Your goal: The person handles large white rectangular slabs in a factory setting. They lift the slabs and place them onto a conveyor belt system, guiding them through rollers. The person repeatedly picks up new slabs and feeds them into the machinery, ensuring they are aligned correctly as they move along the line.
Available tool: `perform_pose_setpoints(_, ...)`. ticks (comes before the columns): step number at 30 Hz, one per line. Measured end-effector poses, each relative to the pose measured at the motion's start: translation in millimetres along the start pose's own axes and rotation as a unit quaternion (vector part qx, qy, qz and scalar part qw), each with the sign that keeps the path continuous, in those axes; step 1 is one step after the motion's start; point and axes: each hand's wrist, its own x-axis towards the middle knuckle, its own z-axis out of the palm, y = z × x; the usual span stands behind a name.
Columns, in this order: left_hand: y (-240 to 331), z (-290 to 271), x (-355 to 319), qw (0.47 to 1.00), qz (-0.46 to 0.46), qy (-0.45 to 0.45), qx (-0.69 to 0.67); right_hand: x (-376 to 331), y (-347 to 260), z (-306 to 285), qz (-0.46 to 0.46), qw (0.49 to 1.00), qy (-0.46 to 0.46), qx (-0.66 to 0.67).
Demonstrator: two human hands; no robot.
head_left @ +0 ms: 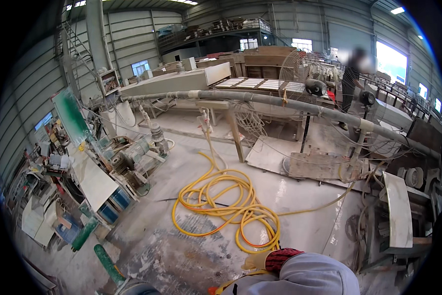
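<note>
My right hand point(254, 261), in a pale tan glove with a red knit cuff point(281, 258), reaches in at the bottom under a grey sleeve point(312, 275). Its fingers look closed round a stretch of yellow hose, though the glove and sleeve hide most of the grip. More of the yellow hose point(245, 183) lies in loose loops on the wet floor just beyond it. A small orange piece point(212, 290) shows at the bottom edge; I cannot tell what it belongs to. My left hand is out of the picture.
A thick grey pipe point(260, 98) crosses ahead above the floor. Dusty machinery point(127, 164) and a pale slab point(92, 179) stand left, beside a green cylinder point(107, 263). Boards point(314, 164) and a curved panel point(398, 209) are right. Another person point(349, 83) stands far right near fans point(315, 87).
</note>
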Motion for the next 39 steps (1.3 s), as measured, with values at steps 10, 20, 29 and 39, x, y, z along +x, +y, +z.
perform_pose_setpoints(10, -5.2, 16.4, -4.9, 0.999, -0.005, -0.019, 0.035, -8.3, 1.4, -8.0, 0.005, 1.000, 0.000, -0.001)
perform_pose_setpoints(20, -4.6, 16.7, -3.6, 0.998, -0.008, -0.029, 0.058, -7.2, 7.2, -5.1, 0.004, 1.000, 0.005, 0.009)
perform_pose_setpoints(29, -7.0, 21.4, -7.8, 0.996, -0.015, -0.037, 0.082, -4.4, 9.0, -3.1, 0.001, 1.000, 0.008, 0.012)
perform_pose_setpoints(39, -16.8, 47.3, -14.7, 0.991, -0.041, -0.052, 0.116, -0.8, 11.7, -3.1, -0.003, 1.000, 0.002, 0.006)
